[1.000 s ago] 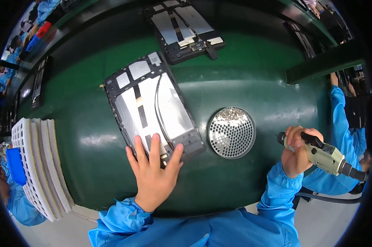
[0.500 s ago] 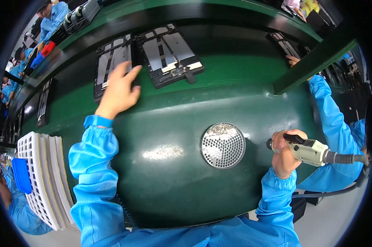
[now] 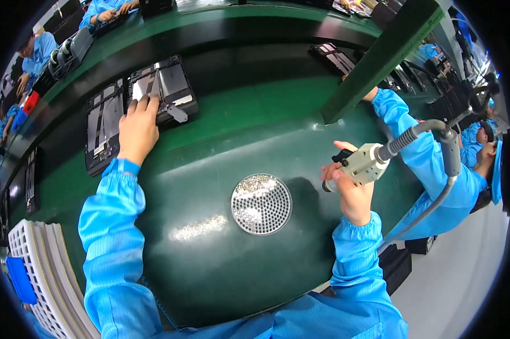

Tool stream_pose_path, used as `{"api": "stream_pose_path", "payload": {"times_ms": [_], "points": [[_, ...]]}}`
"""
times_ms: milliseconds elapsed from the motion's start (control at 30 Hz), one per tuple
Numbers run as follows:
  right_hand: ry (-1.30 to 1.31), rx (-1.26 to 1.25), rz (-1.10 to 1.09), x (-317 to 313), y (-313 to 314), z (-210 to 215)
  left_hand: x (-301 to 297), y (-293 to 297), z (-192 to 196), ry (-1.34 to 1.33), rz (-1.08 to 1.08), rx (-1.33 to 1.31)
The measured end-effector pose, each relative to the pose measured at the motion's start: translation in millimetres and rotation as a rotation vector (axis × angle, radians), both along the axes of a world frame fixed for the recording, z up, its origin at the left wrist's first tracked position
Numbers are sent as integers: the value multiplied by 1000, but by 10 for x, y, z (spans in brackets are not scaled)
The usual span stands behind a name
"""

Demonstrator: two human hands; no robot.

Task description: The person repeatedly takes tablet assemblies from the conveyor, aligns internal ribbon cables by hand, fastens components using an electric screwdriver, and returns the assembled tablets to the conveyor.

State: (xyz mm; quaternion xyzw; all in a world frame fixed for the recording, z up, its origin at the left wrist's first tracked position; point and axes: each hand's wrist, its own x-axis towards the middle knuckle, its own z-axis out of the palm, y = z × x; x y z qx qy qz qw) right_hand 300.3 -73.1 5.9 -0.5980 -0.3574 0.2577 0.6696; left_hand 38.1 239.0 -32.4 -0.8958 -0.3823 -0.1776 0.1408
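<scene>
My left hand (image 3: 137, 125) reaches far forward and rests its fingers on an opened tablet-like device (image 3: 163, 89) lying on the dark belt at the back of the green bench. A second opened device (image 3: 103, 130) lies just left of it. My right hand (image 3: 349, 186) grips a beige electric screwdriver (image 3: 363, 163) with a grey hose (image 3: 435, 152) curving off to the right. A round perforated metal screw dish (image 3: 261, 204) sits on the green mat between my two arms.
A stack of white slotted trays (image 3: 32, 271) stands at the lower left. A green post (image 3: 379, 62) rises at the upper right. Another worker's blue sleeve (image 3: 418, 152) is at the right; more devices (image 3: 335, 56) lie along the belt.
The device that lay in front of me now sits on the far belt. My left hand shifted right onto the neighbouring device. My right hand raised the screwdriver.
</scene>
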Motion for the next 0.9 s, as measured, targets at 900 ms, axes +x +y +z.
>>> {"api": "stream_pose_path", "payload": {"times_ms": [900], "points": [[-91, 41, -27, -170, 70, -50, -829, -2324, 197, -4, -883, -406]]}}
